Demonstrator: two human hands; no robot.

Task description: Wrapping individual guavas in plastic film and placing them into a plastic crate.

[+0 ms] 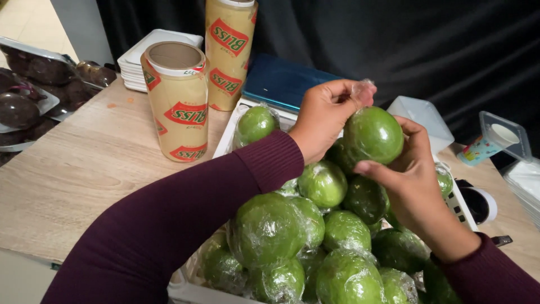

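A round green fruit (372, 135) wrapped in clear film is held up between both hands. My left hand (323, 115) reaches in from the left and pinches a twist of film at the fruit's top. My right hand (413, 183) cups the fruit from below and the right. Under them a white crate (185, 290) holds a heap of several film-wrapped green fruits (270, 228). One more wrapped green fruit (256, 124) lies on a white tray (228, 135) behind the heap.
Two upright rolls of cling film (177, 101) stand on the wooden table (79, 169). Stacked white trays (143, 59) sit at the back, and trays of dark purple fruit (28, 90) at the far left. A blue box (281, 81), clear containers (498, 138) and a tape roll (481, 205) lie to the right.
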